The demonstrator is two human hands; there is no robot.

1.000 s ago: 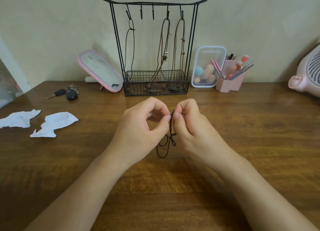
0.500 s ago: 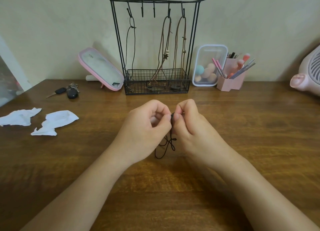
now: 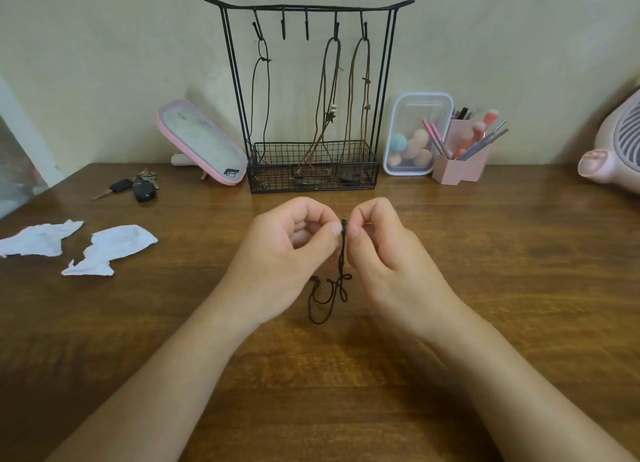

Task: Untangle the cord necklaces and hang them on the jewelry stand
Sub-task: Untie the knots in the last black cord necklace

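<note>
A black cord necklace [image 3: 333, 288] hangs in tangled loops between my hands, above the wooden table [image 3: 502, 253]. My left hand [image 3: 287, 250] and my right hand [image 3: 384, 246] both pinch its top end with thumb and forefinger, fingertips almost touching. Behind them, against the wall, stands the black wire jewelry stand [image 3: 311, 90]. A black cord necklace [image 3: 260, 90] hangs from its left hook, and two brown cord necklaces [image 3: 346, 101] hang from the two right hooks. The two middle hooks are bare.
A pink-framed mirror [image 3: 201, 142] leans left of the stand, with car keys [image 3: 136, 186] and torn white paper [image 3: 107, 248] further left. A clear box of sponges [image 3: 415, 135] and a pink brush holder [image 3: 460, 153] sit to the right. A pink fan [image 3: 616, 149] is at the far right.
My hands have drawn slightly apart at the pinch, and the cord now hangs in a straighter line below my fingertips. The loops at its lower end have shifted a little.
</note>
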